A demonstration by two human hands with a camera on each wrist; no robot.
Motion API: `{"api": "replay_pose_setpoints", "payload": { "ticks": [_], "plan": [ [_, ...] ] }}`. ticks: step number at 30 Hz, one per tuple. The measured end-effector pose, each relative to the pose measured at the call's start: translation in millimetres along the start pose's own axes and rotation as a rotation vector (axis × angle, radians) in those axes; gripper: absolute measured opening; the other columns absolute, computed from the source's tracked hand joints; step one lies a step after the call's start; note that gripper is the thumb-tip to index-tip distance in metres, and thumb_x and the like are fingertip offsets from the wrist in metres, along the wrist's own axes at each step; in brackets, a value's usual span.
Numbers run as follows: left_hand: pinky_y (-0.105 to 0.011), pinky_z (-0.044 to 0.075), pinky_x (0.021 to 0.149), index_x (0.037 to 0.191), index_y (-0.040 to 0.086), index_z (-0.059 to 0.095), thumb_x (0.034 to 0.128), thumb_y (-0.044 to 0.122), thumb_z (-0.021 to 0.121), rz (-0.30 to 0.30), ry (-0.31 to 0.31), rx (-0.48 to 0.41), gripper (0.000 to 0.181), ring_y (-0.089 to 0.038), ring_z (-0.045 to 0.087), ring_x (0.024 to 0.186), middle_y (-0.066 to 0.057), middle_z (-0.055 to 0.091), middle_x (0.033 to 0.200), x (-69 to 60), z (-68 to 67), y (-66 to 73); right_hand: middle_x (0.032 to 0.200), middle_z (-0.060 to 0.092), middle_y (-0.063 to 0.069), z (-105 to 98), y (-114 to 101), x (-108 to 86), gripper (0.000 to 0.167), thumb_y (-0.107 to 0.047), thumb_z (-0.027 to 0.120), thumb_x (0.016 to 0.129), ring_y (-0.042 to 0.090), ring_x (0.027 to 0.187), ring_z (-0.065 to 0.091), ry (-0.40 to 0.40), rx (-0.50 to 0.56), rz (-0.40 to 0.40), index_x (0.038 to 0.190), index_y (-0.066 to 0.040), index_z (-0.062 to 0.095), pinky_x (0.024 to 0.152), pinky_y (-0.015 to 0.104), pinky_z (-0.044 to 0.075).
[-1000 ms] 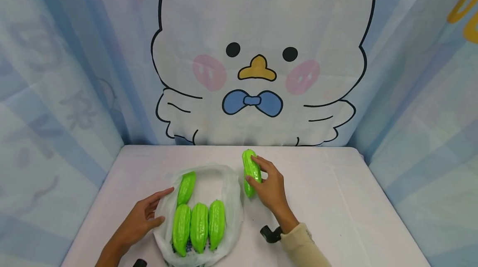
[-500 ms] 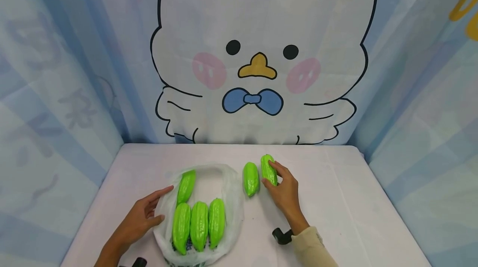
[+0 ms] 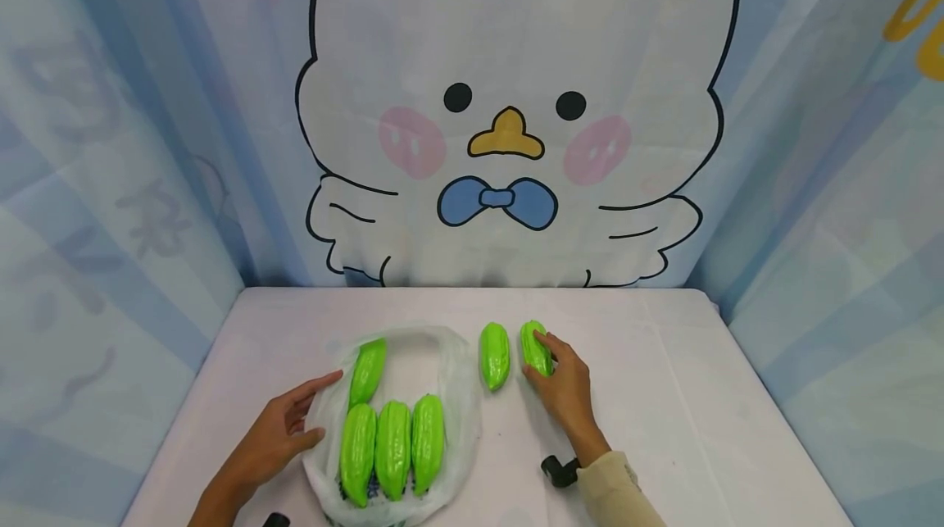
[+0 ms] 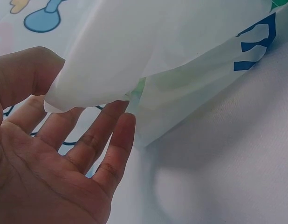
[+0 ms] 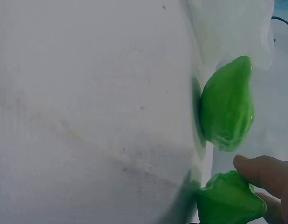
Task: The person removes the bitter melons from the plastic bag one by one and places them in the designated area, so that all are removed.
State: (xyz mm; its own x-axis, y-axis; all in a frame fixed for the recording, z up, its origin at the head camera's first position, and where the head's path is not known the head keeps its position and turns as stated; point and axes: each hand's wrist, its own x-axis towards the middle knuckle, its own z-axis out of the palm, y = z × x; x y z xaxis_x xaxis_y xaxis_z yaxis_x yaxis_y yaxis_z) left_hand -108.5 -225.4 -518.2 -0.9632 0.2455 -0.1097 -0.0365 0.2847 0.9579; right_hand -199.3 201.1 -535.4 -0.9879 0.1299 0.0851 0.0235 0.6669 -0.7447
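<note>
My right hand (image 3: pixel 566 383) grips a glossy green gourd (image 3: pixel 534 347) with ridged sides, thumb on one side and fingers on the other. In the right wrist view that gourd (image 5: pixel 230 200) is down at the table surface, its pointed end toward the camera. A second green gourd (image 3: pixel 495 356) lies just left of it, a small gap apart. My left hand (image 3: pixel 276 433) touches the left side of a white plastic bag (image 3: pixel 460 396) with fingers extended. In the left wrist view, the bag's edge (image 4: pixel 97 70) lies against the spread fingers. Several more green gourds (image 3: pixel 394 449) are inside the open-mouthed bag.
A white-covered table (image 3: pixel 664 396) carries everything. Behind it hangs a curtain (image 3: pixel 509 35) printed with a cartoon bird, and blue-and-white cloth stands at both sides. A black device (image 3: pixel 559 471) is at the right wrist.
My right hand has let go of one gourd, leaving it beside the bag, and moved right with another, lowering it to the table. My left hand has stayed at the bag.
</note>
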Motion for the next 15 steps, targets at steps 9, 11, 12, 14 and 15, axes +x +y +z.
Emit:
{"api": "replay_pose_setpoints", "payload": {
  "ticks": [9,11,12,14,15],
  "plan": [
    [-0.014,0.05,0.1,0.162,0.016,0.045,0.0997,0.016,0.073,0.017,-0.001,-0.003,0.068,0.016,0.051,0.129,-0.018,0.038,0.17,-0.9,0.8,-1.5,0.162,0.049,0.022,1.5,0.2,-1.9,0.068,-0.011,0.086,0.088,0.044,0.151,0.046,0.003,-0.037,-0.019,0.151,-0.011,0.061,0.122,0.059,0.04],
    [-0.014,0.05,0.1,0.162,0.015,0.045,0.1007,0.016,0.072,0.022,-0.005,-0.005,0.067,0.016,0.052,0.129,-0.019,0.038,0.17,-1.0,0.9,-1.8,0.161,0.049,0.024,0.8,-0.8,-2.8,0.067,-0.01,0.086,0.087,0.047,0.15,0.046,0.01,-0.054,-0.026,0.15,-0.011,0.062,0.121,0.062,0.04],
    [-0.014,0.05,0.1,0.162,0.015,0.045,0.1011,0.017,0.072,0.024,-0.005,-0.005,0.067,0.016,0.052,0.129,-0.019,0.037,0.17,-1.0,0.9,-1.8,0.161,0.05,0.025,0.2,-1.7,-3.4,0.067,-0.01,0.087,0.087,0.048,0.149,0.046,0.015,-0.062,-0.03,0.149,-0.011,0.062,0.121,0.063,0.039],
    [-0.014,0.05,0.101,0.162,0.015,0.045,0.1015,0.017,0.071,0.03,-0.004,0.0,0.066,0.017,0.051,0.13,-0.019,0.037,0.17,-0.9,0.9,-2.1,0.16,0.05,0.026,-1.1,-3.3,-3.7,0.067,-0.01,0.087,0.087,0.05,0.148,0.047,0.025,-0.076,-0.045,0.149,-0.01,0.063,0.12,0.066,0.038],
    [-0.014,0.05,0.101,0.162,0.015,0.045,0.1015,0.017,0.071,0.033,-0.001,0.003,0.066,0.017,0.051,0.129,-0.019,0.038,0.17,-0.9,0.8,-2.2,0.16,0.05,0.026,-1.8,-4.2,-3.7,0.067,-0.01,0.087,0.087,0.05,0.148,0.046,0.027,-0.079,-0.049,0.149,-0.011,0.063,0.121,0.067,0.037]
  ]
}}
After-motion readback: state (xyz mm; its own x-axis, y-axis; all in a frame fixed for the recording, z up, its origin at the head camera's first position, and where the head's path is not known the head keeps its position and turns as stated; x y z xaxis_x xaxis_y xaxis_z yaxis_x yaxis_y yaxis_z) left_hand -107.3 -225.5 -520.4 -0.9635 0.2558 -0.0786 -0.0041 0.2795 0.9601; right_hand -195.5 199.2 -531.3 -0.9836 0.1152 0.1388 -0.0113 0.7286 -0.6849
